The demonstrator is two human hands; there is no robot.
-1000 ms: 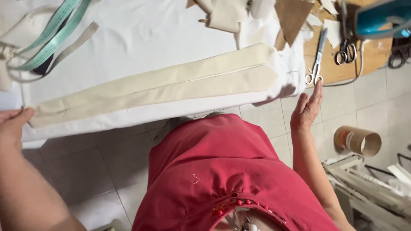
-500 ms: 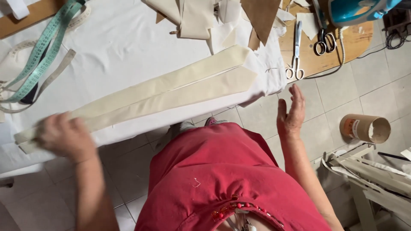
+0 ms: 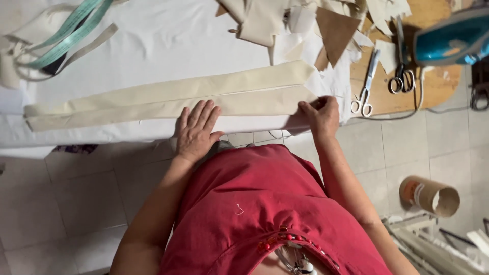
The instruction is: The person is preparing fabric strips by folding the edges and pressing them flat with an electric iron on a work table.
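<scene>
Left hand (image 3: pixel 196 130) flat, fingers spread, pinning cream fabric strip (image 3: pixel 168 99) to bench (image 3: pixel 153 46). Right hand (image 3: pixel 320 116) fingers pinch strip's end; pull taut, edges aligned.

Quick count: two long cream fabric strips (image 3: pixel 168 99) side by side on the table, two pairs of scissors (image 3: pixel 364 84) (image 3: pixel 402 76), one teal iron (image 3: pixel 448 40), one measuring tape (image 3: pixel 61 38), one cardboard tube (image 3: pixel 430 196), one brown paper triangle (image 3: pixel 338 30).
</scene>
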